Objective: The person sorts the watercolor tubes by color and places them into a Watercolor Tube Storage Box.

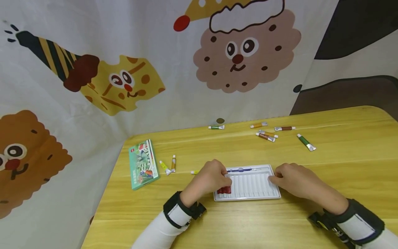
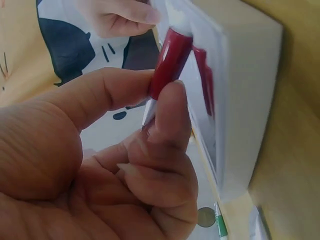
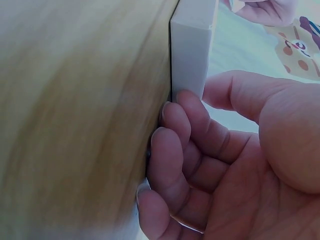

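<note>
A white plastic tray (image 1: 253,186) with narrow slots lies on the table. My left hand (image 1: 209,178) is over its left end, pinching a red paint tube (image 2: 171,62) between thumb and forefinger, white cap toward the tray. Other red tubes (image 1: 223,190) sit in the leftmost slots; one red tube (image 2: 205,77) shows beyond the held one in the left wrist view. A thin blue paintbrush (image 1: 240,170) lies along the tray's far edge. My right hand (image 1: 292,178) grips the tray's right end, with thumb over the rim and fingertips against the side wall (image 3: 190,55).
A green paint box (image 1: 141,167) lies at the left. Near it are a yellow tube (image 1: 165,167) and an ochre tube (image 1: 173,163); another yellow tube (image 1: 194,172) is partly behind my left hand. Several green, ochre and brown tubes (image 1: 284,128) are scattered toward the back, before a printed curtain (image 1: 174,103).
</note>
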`<state>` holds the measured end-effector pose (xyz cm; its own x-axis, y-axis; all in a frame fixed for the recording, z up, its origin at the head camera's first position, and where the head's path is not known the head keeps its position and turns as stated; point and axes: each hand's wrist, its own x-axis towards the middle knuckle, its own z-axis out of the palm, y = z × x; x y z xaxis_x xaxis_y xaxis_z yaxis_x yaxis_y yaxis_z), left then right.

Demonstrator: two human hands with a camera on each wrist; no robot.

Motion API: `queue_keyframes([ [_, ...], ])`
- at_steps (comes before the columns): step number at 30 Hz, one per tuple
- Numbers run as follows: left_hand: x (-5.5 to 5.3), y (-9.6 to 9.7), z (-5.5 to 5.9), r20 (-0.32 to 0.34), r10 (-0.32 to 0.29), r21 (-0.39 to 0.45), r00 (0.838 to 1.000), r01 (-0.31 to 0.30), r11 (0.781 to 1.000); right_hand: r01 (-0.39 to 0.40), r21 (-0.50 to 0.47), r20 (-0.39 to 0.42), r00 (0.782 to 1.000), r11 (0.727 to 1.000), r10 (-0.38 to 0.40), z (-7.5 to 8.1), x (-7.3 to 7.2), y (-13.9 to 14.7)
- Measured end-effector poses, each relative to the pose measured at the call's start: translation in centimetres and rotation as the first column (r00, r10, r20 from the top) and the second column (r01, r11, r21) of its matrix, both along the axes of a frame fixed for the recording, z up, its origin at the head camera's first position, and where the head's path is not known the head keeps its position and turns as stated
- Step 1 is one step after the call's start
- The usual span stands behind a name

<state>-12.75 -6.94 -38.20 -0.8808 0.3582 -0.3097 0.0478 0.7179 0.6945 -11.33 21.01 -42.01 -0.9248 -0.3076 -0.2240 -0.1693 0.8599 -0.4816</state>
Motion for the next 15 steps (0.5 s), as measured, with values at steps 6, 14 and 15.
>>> queue_keyframes([
  [6, 0.06, 0.27, -0.35, -0.023, 0.023, -0.068, 0.999, -0.024, 0.997, -0.002, -0.002, -0.008, 1.0, 1.0, 0.002, 0.04, 0.01, -0.01],
  [14, 0.09, 0.63, -0.73, -0.024, 0.026, -0.121, 0.999, -0.029, 0.992, 0.003, 0.0, 0.007, 1.0, 1.0, -0.003, 0.18, -0.01, -0.06],
  [15, 0.09, 0.67, -0.79, -0.025, 0.027, -0.122, 0.999, -0.03, 0.992, 0.003, 0.001, 0.007, 1.0, 1.0, -0.003, 0.21, 0.0, -0.07],
])
